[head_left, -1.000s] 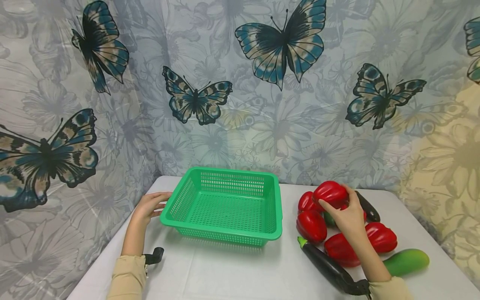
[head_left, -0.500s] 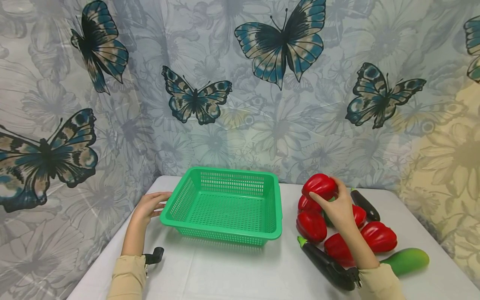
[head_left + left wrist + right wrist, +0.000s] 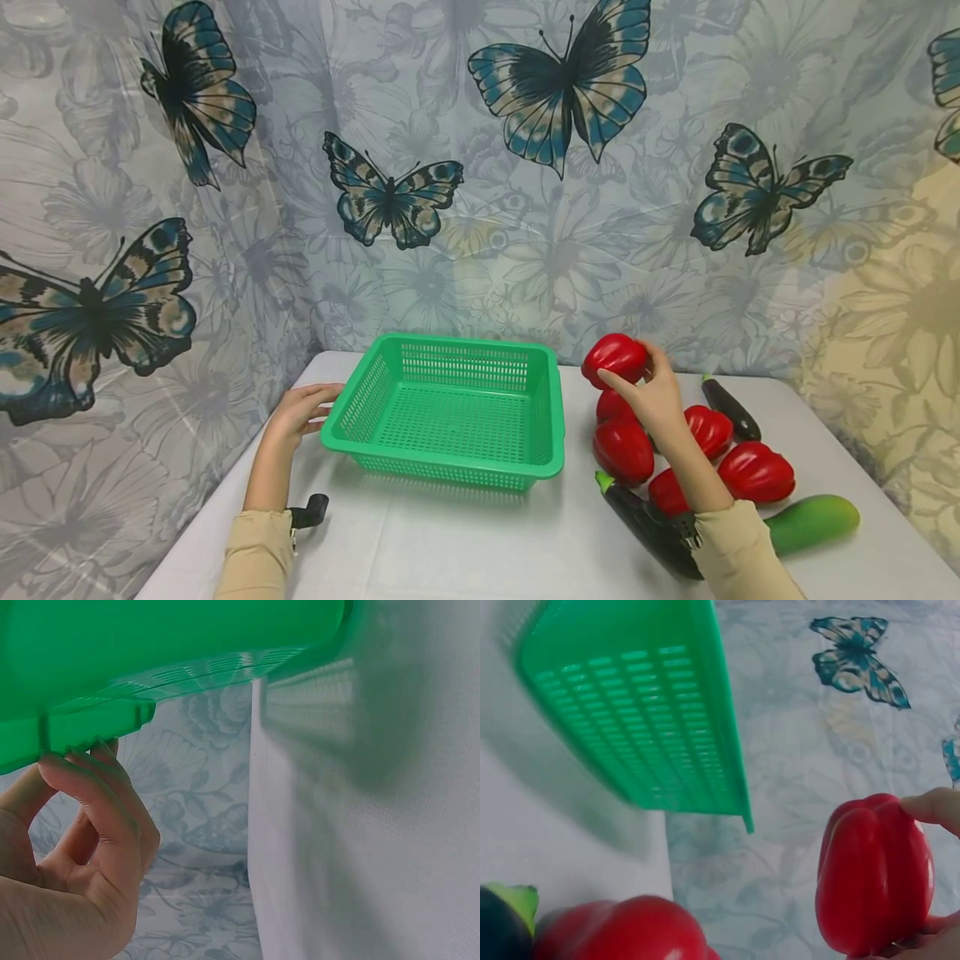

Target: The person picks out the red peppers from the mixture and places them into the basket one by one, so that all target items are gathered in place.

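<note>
In the head view my right hand (image 3: 652, 396) holds a glossy red bell pepper (image 3: 613, 360) above the other vegetables. The right wrist view shows this bell pepper (image 3: 874, 877) between the thumb and fingers, raised off the table. My left hand (image 3: 296, 412) is at the left rim of a green plastic basket (image 3: 450, 462). In the left wrist view its bent fingers (image 3: 112, 802) meet the rim; whether the thumb clasps it is hidden. No vegetables lie inside the basket.
Right of the basket lie several red peppers (image 3: 624, 452), a long eggplant (image 3: 648, 529) in front, a smaller eggplant (image 3: 731, 408) behind, and an elongated green vegetable (image 3: 813, 523). A butterfly-patterned cloth (image 3: 510, 275) hangs behind the white table (image 3: 450, 550).
My right hand has carried the red bell pepper leftward and slightly up, away from the pile towards the basket. The left hand and basket have stayed in place.
</note>
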`<state>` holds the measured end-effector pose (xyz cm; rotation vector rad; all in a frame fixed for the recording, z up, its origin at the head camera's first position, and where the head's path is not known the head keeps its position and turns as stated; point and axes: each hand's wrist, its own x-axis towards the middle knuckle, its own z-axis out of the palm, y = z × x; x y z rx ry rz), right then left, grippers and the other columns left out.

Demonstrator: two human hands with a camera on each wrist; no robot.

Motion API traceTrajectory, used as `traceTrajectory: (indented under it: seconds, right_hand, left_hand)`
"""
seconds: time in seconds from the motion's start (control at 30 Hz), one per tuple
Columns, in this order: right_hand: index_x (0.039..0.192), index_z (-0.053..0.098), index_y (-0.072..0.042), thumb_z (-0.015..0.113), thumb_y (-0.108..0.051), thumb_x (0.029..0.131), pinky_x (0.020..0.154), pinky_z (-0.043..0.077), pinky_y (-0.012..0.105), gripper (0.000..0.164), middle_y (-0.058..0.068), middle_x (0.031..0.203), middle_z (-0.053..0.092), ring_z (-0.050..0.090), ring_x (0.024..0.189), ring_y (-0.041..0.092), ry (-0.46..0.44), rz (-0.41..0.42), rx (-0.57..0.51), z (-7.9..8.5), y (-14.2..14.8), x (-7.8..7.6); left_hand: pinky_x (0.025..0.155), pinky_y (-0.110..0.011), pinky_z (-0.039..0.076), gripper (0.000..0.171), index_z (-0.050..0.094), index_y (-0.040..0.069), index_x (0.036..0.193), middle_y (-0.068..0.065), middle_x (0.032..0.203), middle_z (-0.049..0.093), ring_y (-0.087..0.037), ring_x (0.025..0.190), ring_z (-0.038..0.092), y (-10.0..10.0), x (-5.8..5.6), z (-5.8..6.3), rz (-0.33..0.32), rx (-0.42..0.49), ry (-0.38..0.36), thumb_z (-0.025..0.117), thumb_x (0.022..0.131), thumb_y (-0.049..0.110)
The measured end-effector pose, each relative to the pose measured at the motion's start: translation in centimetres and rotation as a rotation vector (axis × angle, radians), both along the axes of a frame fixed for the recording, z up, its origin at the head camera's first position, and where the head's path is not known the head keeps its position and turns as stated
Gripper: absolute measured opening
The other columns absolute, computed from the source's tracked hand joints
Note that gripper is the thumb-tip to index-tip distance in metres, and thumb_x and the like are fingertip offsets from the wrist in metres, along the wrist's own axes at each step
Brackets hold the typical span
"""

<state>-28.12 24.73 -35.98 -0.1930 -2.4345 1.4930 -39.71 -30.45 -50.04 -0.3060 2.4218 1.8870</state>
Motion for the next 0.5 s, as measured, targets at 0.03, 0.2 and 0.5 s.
traceTrajectory:
  seconds: [0.03, 0.2, 0.5]
  right_hand:
    - [0.157, 0.014, -0.012, 0.071, -0.036, 0.088, 0.107, 0.04, 0.061, 0.092, 0.021, 0.156, 0.028, 0.029, 0.143, 0.045, 0.0, 0.003, 0.004, 0.1, -0.1, -0.1]
    - [0.157, 0.014, -0.013, 0.07, -0.038, 0.089, 0.107, 0.04, 0.06, 0.092, 0.021, 0.157, 0.029, 0.03, 0.143, 0.044, -0.002, 0.021, 0.008, 0.3, -0.9, -0.8]
    - [0.157, 0.013, -0.011, 0.068, -0.037, 0.09, 0.108, 0.041, 0.058, 0.091, 0.021, 0.156, 0.03, 0.03, 0.142, 0.043, 0.005, 0.063, -0.012, 0.4, -1.9, -2.0]
  left_hand:
    - [0.079, -0.034, 0.059, 0.077, 0.064, 0.018, 0.127, -0.005, 0.127, 0.063, -0.017, 0.099, 0.069, 0.1, 0.1, 0.1, -0.003, -0.007, 0.003, 0.076, 0.069, 0.068]
    - [0.082, -0.033, 0.059, 0.079, 0.063, 0.019, 0.13, -0.005, 0.13, 0.061, -0.016, 0.101, 0.068, 0.4, 0.8, 0.9, -0.019, -0.027, 0.004, 0.073, 0.07, 0.071]
    - [0.082, -0.034, 0.058, 0.08, 0.063, 0.019, 0.129, -0.006, 0.132, 0.061, -0.017, 0.102, 0.068, 0.4, 0.5, 0.6, -0.011, -0.039, 0.01, 0.074, 0.069, 0.071]
